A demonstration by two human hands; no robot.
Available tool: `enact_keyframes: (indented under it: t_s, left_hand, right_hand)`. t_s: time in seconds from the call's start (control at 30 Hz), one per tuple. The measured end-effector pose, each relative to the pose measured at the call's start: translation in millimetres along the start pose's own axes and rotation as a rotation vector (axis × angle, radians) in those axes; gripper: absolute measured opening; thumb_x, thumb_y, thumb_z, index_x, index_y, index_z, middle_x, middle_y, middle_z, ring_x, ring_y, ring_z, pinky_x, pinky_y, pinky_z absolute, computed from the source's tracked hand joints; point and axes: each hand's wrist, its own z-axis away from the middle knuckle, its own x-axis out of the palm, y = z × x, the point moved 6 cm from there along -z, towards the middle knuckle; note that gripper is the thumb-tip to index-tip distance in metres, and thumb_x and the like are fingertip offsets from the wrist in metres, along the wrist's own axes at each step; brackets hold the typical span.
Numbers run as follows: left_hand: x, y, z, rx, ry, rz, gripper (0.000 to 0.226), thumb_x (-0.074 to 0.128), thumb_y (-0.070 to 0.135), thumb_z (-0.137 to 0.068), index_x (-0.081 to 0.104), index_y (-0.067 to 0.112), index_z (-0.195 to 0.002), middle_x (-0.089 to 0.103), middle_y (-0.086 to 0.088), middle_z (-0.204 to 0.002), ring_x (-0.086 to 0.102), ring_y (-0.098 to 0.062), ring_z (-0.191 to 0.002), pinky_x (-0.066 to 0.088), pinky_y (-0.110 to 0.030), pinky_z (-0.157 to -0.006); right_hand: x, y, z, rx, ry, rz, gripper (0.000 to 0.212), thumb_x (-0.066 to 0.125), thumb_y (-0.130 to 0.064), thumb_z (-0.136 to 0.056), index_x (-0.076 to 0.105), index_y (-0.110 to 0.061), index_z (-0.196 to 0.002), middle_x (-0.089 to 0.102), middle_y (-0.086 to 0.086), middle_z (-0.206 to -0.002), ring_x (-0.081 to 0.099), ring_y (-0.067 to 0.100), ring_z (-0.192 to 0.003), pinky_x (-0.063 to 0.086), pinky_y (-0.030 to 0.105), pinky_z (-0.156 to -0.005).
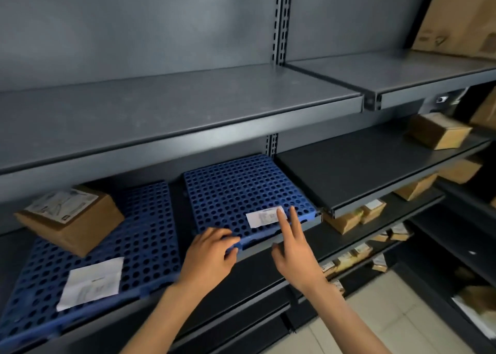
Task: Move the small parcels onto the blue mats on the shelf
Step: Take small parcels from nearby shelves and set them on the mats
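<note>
Curling my left grip (212, 253) over the front edge of the right blue mat (241, 189) on the shelf (354, 173); my right grip (295, 251), two fingers (294, 223) straight, touches its white label (261, 217).

The left mat (145, 232) and right mat (241, 187) lie side by side; a parcel (72, 219) sits on the left mat's back left, a paper slip (91, 281) near its front; a label (264, 216) lies at the right mat's front; rightward, a shelf board (349, 171) holds a second parcel (440, 130) at its far end; lower parcels (349, 219) lie beneath
</note>
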Motion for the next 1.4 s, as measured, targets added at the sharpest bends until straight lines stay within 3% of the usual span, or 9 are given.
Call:
enact_keyframes:
  t_s: [0.07, 0.13, 0.23, 0.33, 0.57, 0.7, 0.93, 1.27, 1.4]
  left_hand:
    - [2, 14, -7, -0.095, 0.019, -0.027, 0.031, 0.056, 0.034, -0.096, 0.066, 0.027, -0.124, 0.057, 0.010, -0.131, 0.050, -0.019, -0.124, 0.041, -0.038, -0.099]
    - [1, 41, -19, -0.145, 0.089, -0.038, 0.030, 0.059, 0.032, -0.094, 0.067, 0.024, -0.122, 0.058, 0.008, -0.129, 0.051, -0.022, -0.122, 0.043, -0.042, -0.096]
    - [12, 111, -50, -0.097, 0.193, 0.053, 0.028, 0.065, 0.027, -0.091, 0.069, 0.022, -0.118, 0.062, 0.007, -0.123, 0.054, -0.021, -0.116, 0.046, -0.042, -0.093]
    - [41, 195, -97, 0.035, 0.156, 0.158, 0.032, 0.060, 0.029, -0.094, 0.064, 0.026, -0.125, 0.060, 0.011, -0.126, 0.051, -0.014, -0.119, 0.043, -0.036, -0.098]
    - [119, 366, -224, 0.237, 0.019, 0.349, 0.045, 0.057, 0.030, -0.095, 0.050, 0.028, -0.139, 0.054, 0.010, -0.137, 0.045, -0.008, -0.128, 0.039, -0.032, -0.105]
    - [171, 439, -298, 0.282, -0.062, 0.433, 0.053, 0.057, 0.032, -0.095, 0.041, 0.029, -0.145, 0.049, 0.009, -0.143, 0.040, -0.009, -0.133, 0.037, -0.031, -0.108]
    - [255, 529, -446, 0.229, -0.124, 0.526, 0.068, 0.061, 0.033, -0.093, 0.026, 0.034, -0.150, 0.036, 0.007, -0.153, 0.031, -0.014, -0.141, 0.033, -0.029, -0.106]
    - [312, 579, -584, -0.044, -0.076, 0.585, 0.105, 0.076, 0.032, -0.081, -0.002, 0.048, -0.149, -0.006, -0.002, -0.163, -0.001, -0.030, -0.149, 0.025, -0.053, -0.113]
    - [326, 588, -608, -0.122, -0.067, 0.676, 0.103, 0.077, 0.023, -0.081, 0.006, 0.041, -0.153, -0.002, -0.003, -0.163, 0.017, -0.022, -0.147, 0.028, -0.034, -0.111]
  right_hand:
    - [-11, 14, -6, -0.065, -0.058, -0.024, 0.085, 0.051, -0.020, -0.096, -0.010, -0.041, -0.152, -0.021, -0.007, -0.161, 0.060, 0.019, -0.092, 0.046, 0.030, -0.065]
    - [-29, 28, -6, -0.145, -0.079, -0.043, 0.079, 0.050, -0.021, -0.097, -0.002, -0.037, -0.154, -0.019, -0.008, -0.161, 0.056, 0.020, -0.112, 0.046, 0.029, -0.074]
    - [-73, 62, 1, -0.216, -0.024, -0.048, 0.071, 0.049, -0.023, -0.098, 0.008, -0.032, -0.155, -0.010, -0.007, -0.163, 0.021, 0.016, -0.146, 0.041, 0.026, -0.097]
    - [-133, 122, 6, -0.160, 0.063, 0.019, 0.065, 0.047, -0.024, -0.098, 0.015, -0.028, -0.155, 0.000, -0.004, -0.164, -0.004, 0.012, -0.150, 0.024, 0.029, -0.117]
    - [-286, 287, 1, 0.107, 0.206, 0.202, 0.063, 0.049, -0.027, -0.097, 0.023, -0.028, -0.153, 0.016, -0.001, -0.162, 0.012, 0.018, -0.149, 0.031, 0.040, -0.115]
    - [-349, 376, -11, 0.207, 0.242, 0.244, 0.060, 0.050, -0.036, -0.096, 0.023, -0.037, -0.150, 0.025, -0.010, -0.158, 0.034, 0.014, -0.139, 0.041, 0.031, -0.104]
    - [-422, 508, -59, 0.282, 0.211, 0.186, 0.060, 0.053, -0.034, -0.095, 0.027, -0.034, -0.150, 0.033, -0.008, -0.154, 0.037, 0.012, -0.137, 0.036, 0.024, -0.104]
    - [-488, 636, -163, 0.255, 0.180, -0.016, 0.069, 0.058, -0.031, -0.094, 0.022, -0.029, -0.153, 0.029, -0.005, -0.157, 0.027, 0.010, -0.142, 0.025, 0.021, -0.109]
    - [-485, 669, -214, 0.213, 0.109, -0.190, 0.080, 0.063, -0.026, -0.092, 0.013, -0.026, -0.155, 0.019, -0.003, -0.161, 0.014, 0.011, -0.148, 0.020, 0.028, -0.116]
